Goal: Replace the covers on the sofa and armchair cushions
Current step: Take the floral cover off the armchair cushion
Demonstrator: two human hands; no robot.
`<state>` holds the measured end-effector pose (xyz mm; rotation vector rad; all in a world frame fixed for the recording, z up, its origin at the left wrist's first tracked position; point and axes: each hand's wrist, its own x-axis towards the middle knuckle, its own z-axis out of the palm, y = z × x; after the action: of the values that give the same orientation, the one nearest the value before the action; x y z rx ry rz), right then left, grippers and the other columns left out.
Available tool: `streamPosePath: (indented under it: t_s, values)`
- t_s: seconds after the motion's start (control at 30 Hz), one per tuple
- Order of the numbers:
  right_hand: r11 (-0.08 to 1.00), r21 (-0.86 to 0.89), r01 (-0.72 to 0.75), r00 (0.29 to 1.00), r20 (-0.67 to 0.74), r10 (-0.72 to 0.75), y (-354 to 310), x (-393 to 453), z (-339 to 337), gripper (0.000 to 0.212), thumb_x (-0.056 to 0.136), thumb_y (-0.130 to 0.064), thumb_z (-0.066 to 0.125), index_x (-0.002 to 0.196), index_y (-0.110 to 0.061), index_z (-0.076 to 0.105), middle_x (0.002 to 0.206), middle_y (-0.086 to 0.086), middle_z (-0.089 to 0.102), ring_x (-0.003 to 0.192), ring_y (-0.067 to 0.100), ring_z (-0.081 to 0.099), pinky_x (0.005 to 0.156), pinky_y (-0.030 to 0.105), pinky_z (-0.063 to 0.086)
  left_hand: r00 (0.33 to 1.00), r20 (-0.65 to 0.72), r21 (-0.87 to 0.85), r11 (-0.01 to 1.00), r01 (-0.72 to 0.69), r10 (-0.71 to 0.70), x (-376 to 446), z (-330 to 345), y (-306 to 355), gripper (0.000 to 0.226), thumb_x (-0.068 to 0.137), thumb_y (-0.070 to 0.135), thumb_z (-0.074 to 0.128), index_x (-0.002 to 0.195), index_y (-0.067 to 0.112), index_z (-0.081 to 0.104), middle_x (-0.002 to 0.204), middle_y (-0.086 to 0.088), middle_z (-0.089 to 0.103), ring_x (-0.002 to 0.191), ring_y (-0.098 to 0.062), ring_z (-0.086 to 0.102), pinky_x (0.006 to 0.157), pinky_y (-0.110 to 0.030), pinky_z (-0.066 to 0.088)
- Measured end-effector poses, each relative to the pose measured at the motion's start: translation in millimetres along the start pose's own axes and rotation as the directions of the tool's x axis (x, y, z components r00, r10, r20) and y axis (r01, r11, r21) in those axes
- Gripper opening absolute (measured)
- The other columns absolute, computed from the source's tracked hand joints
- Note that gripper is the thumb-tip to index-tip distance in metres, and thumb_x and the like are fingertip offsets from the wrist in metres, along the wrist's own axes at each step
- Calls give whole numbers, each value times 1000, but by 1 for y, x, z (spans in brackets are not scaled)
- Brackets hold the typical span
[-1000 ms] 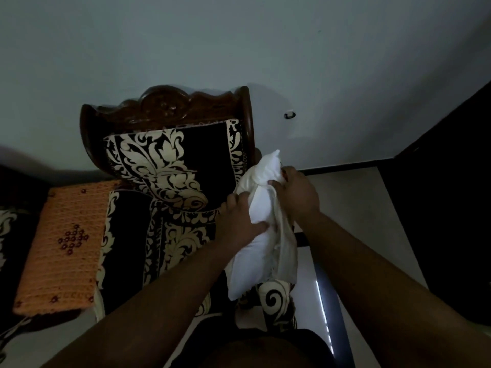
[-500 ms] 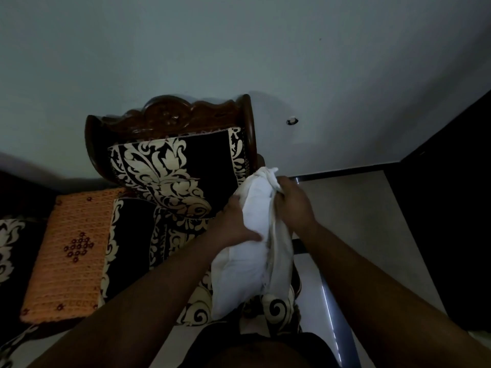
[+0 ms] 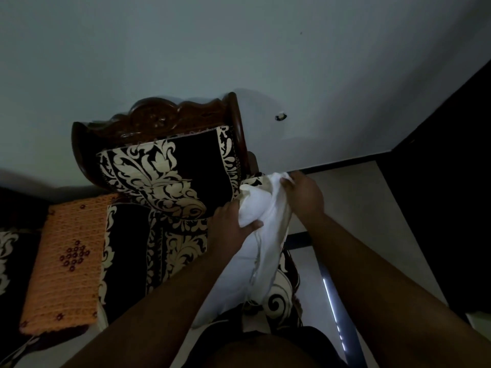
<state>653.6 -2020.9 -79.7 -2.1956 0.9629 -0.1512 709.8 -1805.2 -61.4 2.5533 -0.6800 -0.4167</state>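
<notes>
The person stands over a carved dark wooden armchair (image 3: 170, 120) and holds a plain white cushion insert (image 3: 256, 208) upright above the right front corner of its seat. The left hand (image 3: 229, 229) grips the insert's near side, thumb curled across the white fabric, while the right hand (image 3: 303, 193) pinches the gathered top corner, where a cream edge of cloth shows just beside the fingers. Lower down, a black cover with a cream swirl print (image 3: 279, 298) bunches round the bottom of the insert; whether it is being drawn on or peeled off cannot be told for certain, but most of the white insert is bare, so this cushion's covering looks far from finished. The armchair's back cushion (image 3: 164, 171) and seat cushion (image 3: 132, 248) both wear the black-and-cream floral fabric, so those parts appear done. An orange crocheted mat with dark beads (image 3: 63, 261) lies over the chair's left arm. To the far left a strip of the same floral print (image 3: 8, 251) shows, perhaps the sofa; its state cannot be judged.
</notes>
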Motion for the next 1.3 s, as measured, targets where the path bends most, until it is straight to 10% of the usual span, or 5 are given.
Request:
streamPosePath:
  t_s: [0.3, 0.57, 0.87, 1.03, 1.3]
  values:
    - [995, -92, -24, 984, -180, 7, -10, -45, 7, 36, 88, -37, 65, 117, -17, 56, 120, 11, 56, 113, 31, 51, 88, 44, 44, 996, -28, -343, 937, 69, -83, 3, -25, -13, 48, 81, 42, 82, 117, 19, 60, 106, 10, 64, 96, -9, 62, 72, -5, 40]
    - [889, 444, -112, 980, 198, 24, -98, -77, 13, 96, 65, -98, 49, 123, -22, 56, 110, -4, 70, 104, 13, 67, 95, 42, 54, 991, -59, -389, 917, 88, -120, 3, -48, 45, 45, 90, 59, 43, 111, 22, 57, 103, 3, 66, 99, -22, 65, 86, -37, 49]
    - [969, 246, 30, 999, 27, -37, -70, -61, -22, 19, 101, -20, 57, 112, -11, 69, 113, 11, 70, 107, 26, 66, 97, 38, 49, 954, 179, -477, 870, -128, 239, -14, -50, 31, 47, 85, 43, 73, 128, 30, 60, 115, 11, 66, 107, -10, 63, 93, -32, 52]
    - [837, 547, 3, 995, 84, -58, -81, -97, -61, 16, 98, -45, 62, 108, -40, 72, 108, -13, 73, 98, 6, 67, 76, 30, 54, 949, -164, -647, 756, 102, -269, 2, -95, -25, 39, 88, 62, 62, 100, 25, 64, 98, 2, 66, 89, -22, 66, 82, -52, 58]
    - [829, 549, 105, 975, 109, -196, -97, -94, -99, 42, 90, -54, 68, 121, -26, 68, 115, -10, 73, 112, 9, 66, 100, 35, 51, 850, 120, -838, 408, 364, -513, 31, -145, -69, 71, 84, 67, 66, 135, 18, 58, 141, -9, 55, 115, -28, 57, 101, -45, 47]
